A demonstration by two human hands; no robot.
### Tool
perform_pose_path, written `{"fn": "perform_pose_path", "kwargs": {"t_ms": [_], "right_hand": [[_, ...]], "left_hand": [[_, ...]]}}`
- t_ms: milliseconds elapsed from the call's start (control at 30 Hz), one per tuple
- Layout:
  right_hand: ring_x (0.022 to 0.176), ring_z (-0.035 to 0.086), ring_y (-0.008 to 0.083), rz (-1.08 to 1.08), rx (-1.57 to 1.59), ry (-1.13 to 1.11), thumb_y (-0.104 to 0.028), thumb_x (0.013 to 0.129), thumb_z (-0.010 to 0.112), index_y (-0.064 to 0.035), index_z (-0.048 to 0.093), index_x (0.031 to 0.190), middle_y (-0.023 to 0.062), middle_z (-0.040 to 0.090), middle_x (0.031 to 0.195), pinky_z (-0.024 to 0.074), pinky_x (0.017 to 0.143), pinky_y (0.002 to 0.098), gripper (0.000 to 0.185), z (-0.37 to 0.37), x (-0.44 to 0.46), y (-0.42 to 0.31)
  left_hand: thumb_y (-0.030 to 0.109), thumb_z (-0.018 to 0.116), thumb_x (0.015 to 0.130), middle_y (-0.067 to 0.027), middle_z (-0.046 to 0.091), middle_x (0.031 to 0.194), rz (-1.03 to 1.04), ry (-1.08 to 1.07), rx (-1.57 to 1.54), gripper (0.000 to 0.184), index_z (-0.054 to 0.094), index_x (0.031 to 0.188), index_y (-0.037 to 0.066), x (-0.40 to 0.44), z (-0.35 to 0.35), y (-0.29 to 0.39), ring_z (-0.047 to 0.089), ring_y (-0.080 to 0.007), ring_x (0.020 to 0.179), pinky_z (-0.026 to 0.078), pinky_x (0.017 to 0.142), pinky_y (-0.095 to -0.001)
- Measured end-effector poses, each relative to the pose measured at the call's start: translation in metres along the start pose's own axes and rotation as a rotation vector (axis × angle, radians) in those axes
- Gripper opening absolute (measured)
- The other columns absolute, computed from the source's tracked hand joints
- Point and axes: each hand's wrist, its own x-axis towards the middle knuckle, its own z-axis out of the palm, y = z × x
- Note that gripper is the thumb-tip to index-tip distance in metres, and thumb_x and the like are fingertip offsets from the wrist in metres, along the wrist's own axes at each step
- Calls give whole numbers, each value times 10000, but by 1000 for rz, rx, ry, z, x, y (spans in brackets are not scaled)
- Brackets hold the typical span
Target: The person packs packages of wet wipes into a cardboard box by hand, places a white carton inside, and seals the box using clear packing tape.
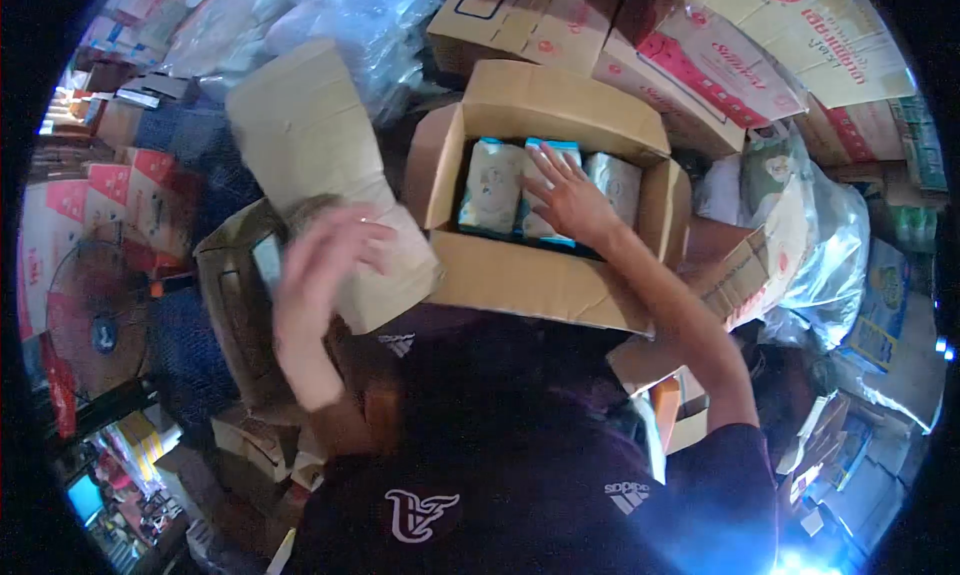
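An open cardboard box [545, 275] stands in front of me with its flaps folded outward. Inside, a left pack [490, 190], a middle pack [545, 225] and a right pack [615, 185] stand side by side, pale wrapped with some blue edges. My right hand [570, 195] rests with spread fingers over the middle pack, apparently touching its top. Slightly blurred, my left hand [335, 260] is in front of a bent brown cardboard piece [310, 125]; its fingers are apart, and I cannot tell whether they touch the cardboard. A second open carton [235, 315] sits beside that hand.
Printed cartons [700, 65] are stacked behind the box. Clear plastic wrapping [340, 25] lies at the back left, and a plastic bag [825, 255] bulges at the right. A fan [100, 320] and red-and-white boxes [125, 200] stand at the left.
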Motion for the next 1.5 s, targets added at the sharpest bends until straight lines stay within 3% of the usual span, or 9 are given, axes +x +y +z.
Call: {"fn": "perform_pose_path", "kwargs": {"t_ms": [133, 233, 400, 500, 800, 1300, 1367, 1400, 1500], "right_hand": [[1461, 173, 344, -19, -31, -123, -488, 788, 683, -157, 606, 1256, 118, 277, 1558, 166, 1170, 545, 578, 30, -9, 5], [1456, 185, 346, 73, 46, -110, -511, 791, 678, -161, 602, 1265, 123, 274, 1554, 186, 1163, 551, 595, 15, -8, 6], [1446, 202, 359, 97, 12, -127, -441, 866, 640, -149, 566, 1310, 146, 256, 1553, 223, 1146, 566, 536, 11, -10, 9], [1444, 212, 359, 66, -43, -205, -373, 859, 654, -171, 484, 1384, 140, 216, 1569, 219, 1151, 566, 588, 6, -18, 13], [1335, 401, 349, 71, -37, -205, -168, 805, 642, -182, 376, 1449, 111, 273, 1550, 397, 1053, 521, 697, -7, -66, 25], [1205, 534, 270, 136, -137, -340, -103, 800, 590, -95, 542, 1268, 122, 519, 1347, 424, 996, 504, 471, -32, -37, 23], [1115, 576, 296, 138, -78, -245, -73, 787, 576, -68, 594, 1155, 134, 589, 1224, 457, 947, 478, 368, -33, -29, 28], [1040, 610, 326, 97, -29, -129, -49, 779, 561, -50, 624, 1077, 148, 632, 1130, 486, 906, 452, 304, -37, -24, 26], [985, 633, 359, 33, 403, 18, -62, 821, 567, -20, 614, 1144, 194, 653, 1094, 510, 881, 420, 330, -84, -3, -9]], "left_hand": [[238, 498, 969, -122, 675, 986, 96, 679, 207, 345, 595, 1148, -40, -22, -90, -32, 630, -156, 835, 489, 791, -306], [247, 566, 944, -43, 673, 945, -110, 723, 442, 279, 634, 1127, 48, -47, -152, -79, 606, -114, 827, 458, 733, -265], [265, 628, 890, -89, 658, 895, -423, 536, 191, 321, 623, 1124, 45, -46, -182, -168, 610, -170, 809, 488, 708, -336], [177, 621, 827, -157, 669, 911, -187, 390, 1478, 313, 646, 1106, 37, -15, -199, -274, 641, -309, 853, 502, 739, -450], [254, 680, 777, -174, 678, 949, -484, 71, 1555, 394, 653, 1102, 33, 36, -173, -298, 640, -324, 925, 496, 797, -451], [383, 780, 694, -202, 693, 1012, -607, 523, 1112, 548, 666, 1094, 26, -75, -110, -118, 638, -349, 1044, 485, 895, -451], [442, 797, 703, -165, 703, 1041, -372, 540, 1228, 614, 645, 1125, 21, -82, -116, -75, 674, -305, 961, 517, 838, -388], [451, 798, 704, -154, 709, 1025, -657, 750, 1354, 620, 647, 1118, 15, -77, -107, -51, 668, -317, 973, 509, 862, -384], [409, 794, 723, -188, 661, 1105, -200, 630, 924, 699, 568, 1239, -4, -84, -81, 28, 655, -295, 970, 518, 849, -397]]}}
